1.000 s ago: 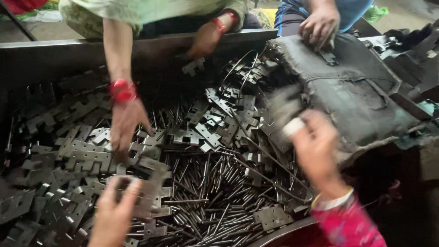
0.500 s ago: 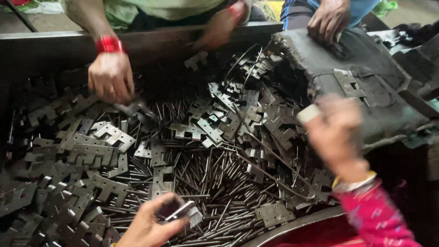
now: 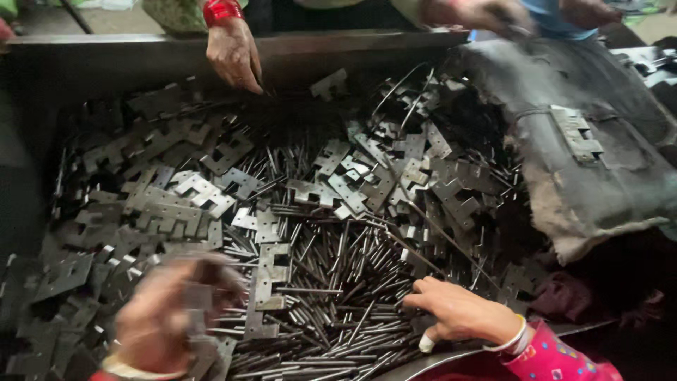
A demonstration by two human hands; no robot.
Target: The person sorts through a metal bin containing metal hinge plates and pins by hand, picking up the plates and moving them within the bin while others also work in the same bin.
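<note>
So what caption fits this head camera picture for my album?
Two hands, left hand and right hand, dig among metal pins and hinge plates.

Bin's packed: hinge plates (image 3: 176, 204) left and back, pins (image 3: 331, 282) middle, co-worker's hand (image 3: 234, 53) at the far wall, gray cloth (image 3: 585, 155) blocking the right.

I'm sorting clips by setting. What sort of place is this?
Probably a small hardware workshop doing hand assembly: a big metal bin holds heaps of stamped hinge plates and steel pins, and several people's hands pick through them, including the right hand.
</note>
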